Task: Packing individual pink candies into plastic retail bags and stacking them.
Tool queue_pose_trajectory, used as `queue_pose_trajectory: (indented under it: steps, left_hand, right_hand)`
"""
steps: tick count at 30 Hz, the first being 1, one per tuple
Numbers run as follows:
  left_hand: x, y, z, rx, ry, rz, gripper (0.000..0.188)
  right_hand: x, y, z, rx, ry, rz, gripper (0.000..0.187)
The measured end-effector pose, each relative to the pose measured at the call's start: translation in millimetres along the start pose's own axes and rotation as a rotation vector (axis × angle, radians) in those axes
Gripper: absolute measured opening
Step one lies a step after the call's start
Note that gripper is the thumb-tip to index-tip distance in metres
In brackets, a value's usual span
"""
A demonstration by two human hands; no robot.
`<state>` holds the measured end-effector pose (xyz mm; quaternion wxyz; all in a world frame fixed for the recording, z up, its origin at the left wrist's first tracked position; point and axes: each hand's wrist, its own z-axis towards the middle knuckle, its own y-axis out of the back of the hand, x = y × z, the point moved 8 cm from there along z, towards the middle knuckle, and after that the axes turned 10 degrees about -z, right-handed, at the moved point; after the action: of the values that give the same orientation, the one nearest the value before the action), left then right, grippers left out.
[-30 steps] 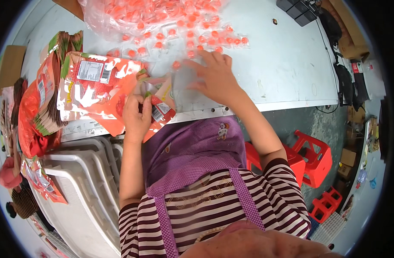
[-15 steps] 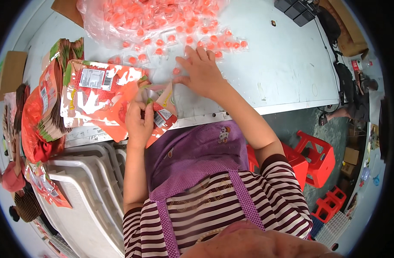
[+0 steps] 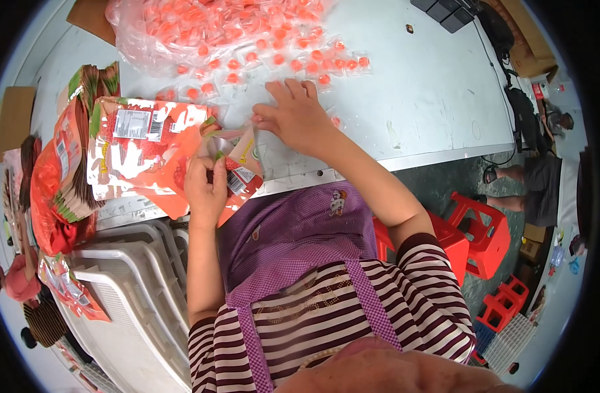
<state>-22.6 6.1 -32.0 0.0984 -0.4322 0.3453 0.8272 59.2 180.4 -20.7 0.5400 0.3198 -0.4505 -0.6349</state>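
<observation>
My left hand (image 3: 206, 190) pinches the near edge of an upright, opened red pouch (image 3: 242, 175) with a strawberry picture and a white label. The mouth of this pouch gapes toward my right hand (image 3: 298, 121). Thumb and forefinger of my right hand come together beside that mouth, while the other fingers spread; what lies in the pinch, if anything, I cannot make out. A small wrapped red candy (image 3: 336, 122) lies just right of my right hand. Beyond my fingers, many wrapped candies (image 3: 279, 59) are scattered at a big clear plastic bag (image 3: 133, 39) full of them.
Flat red pouches (image 3: 133, 128) lie left of my left hand, with a bundled stack of pouches (image 3: 83, 144) beyond. White plastic trays (image 3: 126, 275) stand below the table edge. Red stools (image 3: 480, 229) are at the right, near another person's legs (image 3: 509, 190). Black boxes (image 3: 447, 13) sit at the far right.
My right hand has shifted slightly left, its thumb and forefinger drawing together near the pouch mouth. A candy beside the thumb is no longer visible. My left hand keeps its hold.
</observation>
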Motion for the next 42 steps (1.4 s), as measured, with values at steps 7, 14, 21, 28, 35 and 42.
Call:
queue_pose_trajectory:
  steps: [7, 14, 21, 28, 35, 42]
  left_hand:
    - [-7.0, 0.6, -0.3, 0.009, -0.079, 0.036, 0.018]
    - [-5.3, 1.2, 0.1, 0.019, -0.006, 0.004, 0.019]
    - [-3.9, -0.5, -0.4, 0.014, 0.006, -0.01, 0.019]
    - [-5.4, 0.8, 0.4, 0.007, -0.038, 0.005, 0.019]
    - [-6.4, 0.4, 1.1, 0.007, -0.055, 0.012, 0.019]
    - [-2.4, -0.5, 0.3, -0.02, -0.003, -0.047, 0.021]
  right_hand:
    - [-4.6, 11.9, -32.3, 0.043, 0.038, 0.01, 0.024]
    - [-74.7, 50.1, -25.9, -0.116, -0.219, 0.118, 0.026]
    - [-157.9, 28.6, -31.8, -0.107, -0.263, -0.002, 0.023]
    - [-142.4, 37.0, -59.1, -0.027, -0.4, 0.14, 0.017]
    - [-118.4, 53.6, -53.0, -0.166, -0.267, -0.014, 0.023]
    - [-94.9, 22.7, -41.3, 0.04, -0.21, 0.055, 0.026]
